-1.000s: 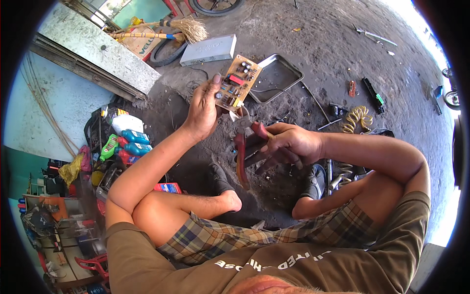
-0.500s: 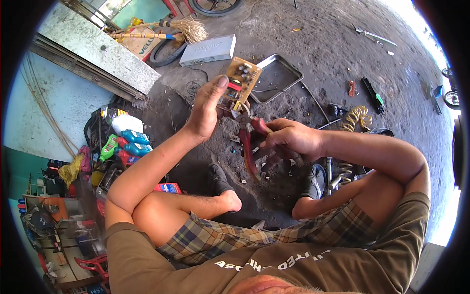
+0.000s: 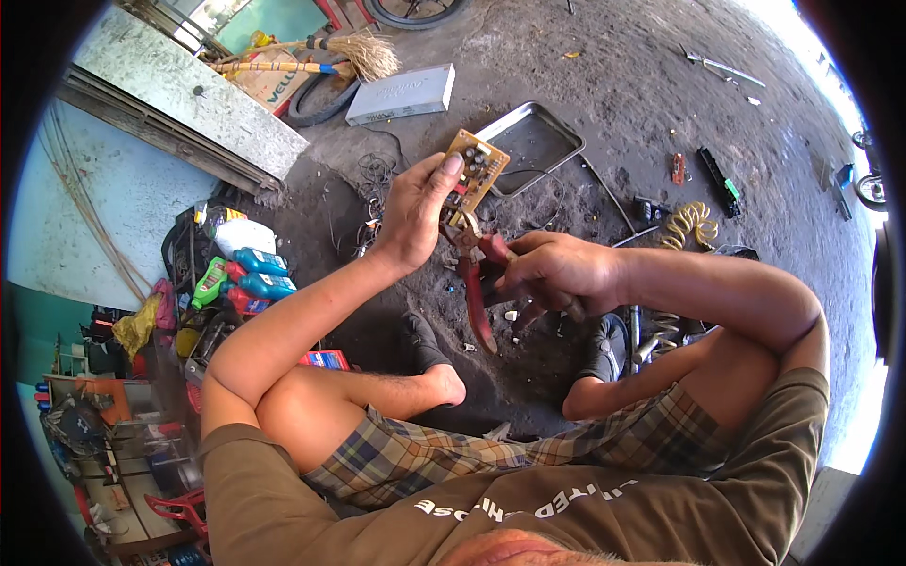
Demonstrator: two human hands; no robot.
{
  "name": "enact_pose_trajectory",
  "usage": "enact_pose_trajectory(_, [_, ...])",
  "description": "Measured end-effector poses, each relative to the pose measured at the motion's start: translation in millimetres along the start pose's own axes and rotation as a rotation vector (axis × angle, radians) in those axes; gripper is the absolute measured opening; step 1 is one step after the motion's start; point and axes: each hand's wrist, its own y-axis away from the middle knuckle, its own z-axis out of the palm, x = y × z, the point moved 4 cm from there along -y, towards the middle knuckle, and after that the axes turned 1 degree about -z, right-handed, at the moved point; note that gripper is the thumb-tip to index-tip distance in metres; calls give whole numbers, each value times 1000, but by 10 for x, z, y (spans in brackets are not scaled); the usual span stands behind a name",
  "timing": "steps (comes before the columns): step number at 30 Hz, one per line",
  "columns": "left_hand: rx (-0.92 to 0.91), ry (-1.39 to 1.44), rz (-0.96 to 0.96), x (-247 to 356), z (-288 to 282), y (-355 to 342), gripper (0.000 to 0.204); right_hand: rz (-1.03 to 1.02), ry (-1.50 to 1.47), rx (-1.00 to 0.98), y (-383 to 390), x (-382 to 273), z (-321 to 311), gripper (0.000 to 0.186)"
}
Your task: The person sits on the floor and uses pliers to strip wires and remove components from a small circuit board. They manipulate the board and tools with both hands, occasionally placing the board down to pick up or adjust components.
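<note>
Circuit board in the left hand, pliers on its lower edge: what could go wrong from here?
1. The left hand pinches the circuit board in mid-air with nothing bracing it, so a hard pull from the red-handled pliers in the right hand may crack or twist it.
2. The plier nose works close to the left thumb; a slip could nip it.
3. Anything pulled free may drop into the dark, littered ground and be hard to find.

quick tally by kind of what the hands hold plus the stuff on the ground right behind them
circuit board, in the left hand: 1
red-handled pliers, in the right hand: 1
metal tray: 1
flat grey box: 1
broom: 1
total: 5
</note>
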Motion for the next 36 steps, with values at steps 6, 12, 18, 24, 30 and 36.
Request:
enact_pose_trajectory(6, [-2,-9,41,-143,0,10,44,11,-81,-34,64,8,102,31])
enact_pose_trajectory(12, [-20,207,-51,-92,67,10,47,-27,-125,-34,8,86,165,26])
enact_pose_trajectory(18, [39,288,-140,-143,86,56,55,-134,-51,-58,-146,186,155,25])
enact_pose_trajectory(24, [30,611,-369,-317,139,101,67,-111,-124,18,-67,84,84,34])
enact_pose_trajectory(30, [47,847,-476,-334,167,120,68,-124,-40,69,-90,34,17,34])
enact_pose_trajectory(36, [55,949,-472,-367,145,119,63,-153,-28,70,26,-91,148,34])
